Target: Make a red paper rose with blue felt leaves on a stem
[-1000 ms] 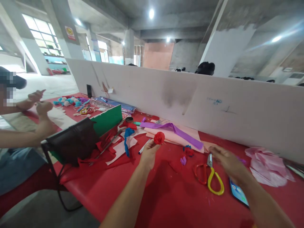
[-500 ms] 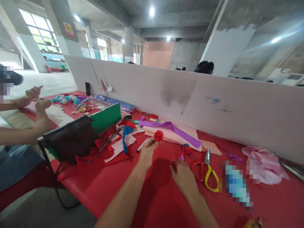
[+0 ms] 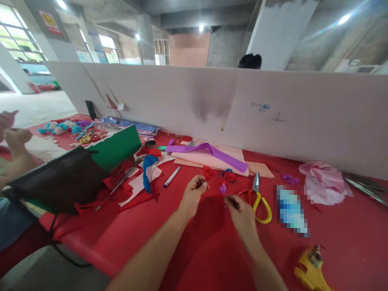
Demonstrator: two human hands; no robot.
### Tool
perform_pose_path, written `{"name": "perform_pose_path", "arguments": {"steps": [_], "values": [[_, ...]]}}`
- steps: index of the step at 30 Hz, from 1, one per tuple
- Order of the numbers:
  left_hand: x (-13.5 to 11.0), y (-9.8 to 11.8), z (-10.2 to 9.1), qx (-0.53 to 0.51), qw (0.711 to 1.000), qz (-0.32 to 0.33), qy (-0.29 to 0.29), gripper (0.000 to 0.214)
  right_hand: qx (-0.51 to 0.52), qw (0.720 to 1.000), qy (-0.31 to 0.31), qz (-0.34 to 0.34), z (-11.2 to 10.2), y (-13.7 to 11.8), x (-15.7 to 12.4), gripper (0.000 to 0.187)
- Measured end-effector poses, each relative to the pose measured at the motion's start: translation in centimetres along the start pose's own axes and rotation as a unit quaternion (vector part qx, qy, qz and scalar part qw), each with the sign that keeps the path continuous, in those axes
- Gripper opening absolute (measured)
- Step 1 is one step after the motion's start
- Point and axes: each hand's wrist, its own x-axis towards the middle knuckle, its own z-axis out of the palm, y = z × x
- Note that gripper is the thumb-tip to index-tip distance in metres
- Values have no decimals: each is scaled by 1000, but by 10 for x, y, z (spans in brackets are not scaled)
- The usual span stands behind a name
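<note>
My left hand (image 3: 195, 192) is closed in a pinch under a red crepe-paper flower (image 3: 208, 173), holding it by its base above the red table. To its right, my right hand (image 3: 241, 208) hovers low with thumb and fingertips pressed together. Whatever those fingertips hold is too small to make out. Between the hands and a little beyond them lies a small purple paper piece (image 3: 222, 188). Just behind it rests a red and blue paper flower (image 3: 229, 176). Scissors (image 3: 262, 208) with one yellow and one red handle lie beside my right hand.
A white marker (image 3: 172, 176), a blue paper strip (image 3: 147, 173) and red scraps lie left. Purple ribbon-like paper (image 3: 209, 150) crosses peach sheets at the back. Pink crumpled plastic (image 3: 325, 184) and a yellow tool (image 3: 312, 268) are right. Another person's hands (image 3: 15, 133) show far left.
The view has turned, so the table things sit further up and left. The red flower has tipped in my left hand. My right hand has drawn back from the purple piece.
</note>
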Motion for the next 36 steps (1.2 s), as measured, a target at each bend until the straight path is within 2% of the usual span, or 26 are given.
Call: {"name": "perform_pose_path", "arguments": {"steps": [6, 12, 20, 27, 33, 36], "values": [[-6, -1, 10, 28, 998, -38, 40, 17, 202, 975, 0, 96, -4, -13, 0, 30], [-14, -4, 18, 45, 994, -90, 32, 33, 298, 945, -33, 128, 2, -28, -8, 34], [-13, 1, 13, 55, 992, -111, 9, 21, 291, 947, -47, 128, 1, -30, -9, 29], [-14, 4, 11, 53, 992, -108, -46, 22, 275, 955, -39, 109, 0, -30, -9, 19], [-10, 5, 6, 74, 994, -85, -13, 27, 287, 950, -16, 120, 2, -31, -9, 20], [-4, 6, -3, 97, 991, -94, 13, 24, 288, 949, 24, 125, 0, -29, -6, 22]]}}
